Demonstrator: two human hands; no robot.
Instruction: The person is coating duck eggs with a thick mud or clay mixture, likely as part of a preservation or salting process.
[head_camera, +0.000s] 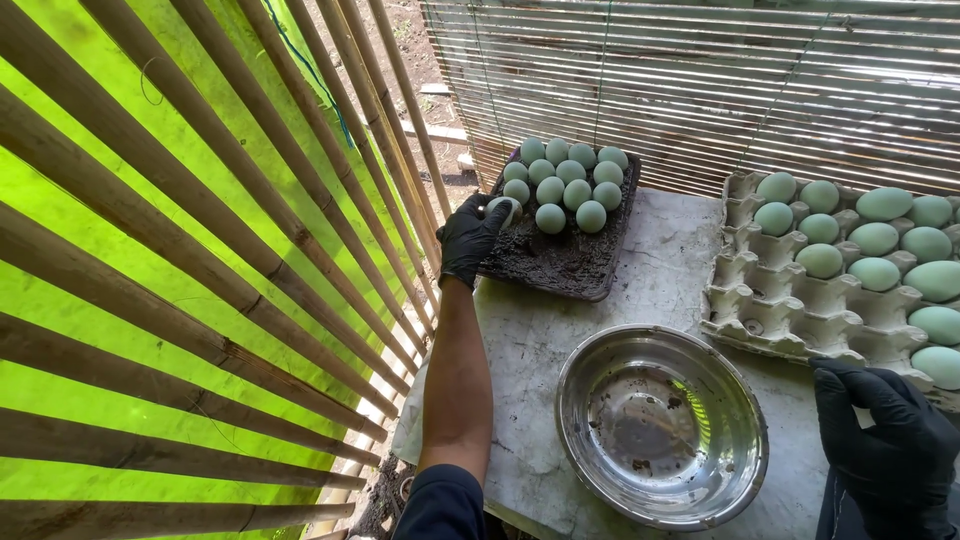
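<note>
Pale green egg clasped in fingers of left hand, black-gloved, at near-left corner of dark tray. Likely light, smooth, brittle; best cupped round the middle, not pinched. Eleven more eggs counted on tray. Grey pulp carton at right with about eleven eggs showing. One steel bowl, soiled. Right hand gloved, fingers loosely curled on carton edge, holding nothing.
</note>
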